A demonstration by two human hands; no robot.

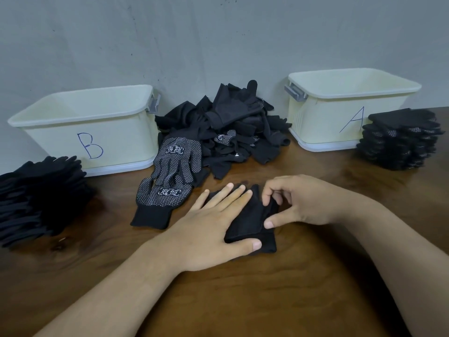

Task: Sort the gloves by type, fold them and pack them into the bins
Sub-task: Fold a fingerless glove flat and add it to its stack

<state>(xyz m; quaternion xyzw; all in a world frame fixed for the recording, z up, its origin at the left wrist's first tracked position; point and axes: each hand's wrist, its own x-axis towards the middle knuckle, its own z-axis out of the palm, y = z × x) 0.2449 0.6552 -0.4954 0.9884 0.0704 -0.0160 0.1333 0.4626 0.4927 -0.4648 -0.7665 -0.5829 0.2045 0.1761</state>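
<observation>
A plain black glove [252, 222] lies partly folded on the wooden table in front of me. My left hand [216, 224] presses flat on its left side with straight fingers. My right hand [298, 200] pinches the glove's upper right edge between fingers and thumb. A white-dotted black glove [167, 181] lies flat to the left. Behind it sits a loose pile of black gloves [230, 127]. Cream bin B [92, 132] stands at the back left, cream bin A [340, 113] at the back right.
A stack of plain black folded gloves [41, 198] sits at the left in front of bin B. A stack of dotted folded gloves [401, 139] sits at the right beside bin A. A grey wall [218, 40] rises behind the bins.
</observation>
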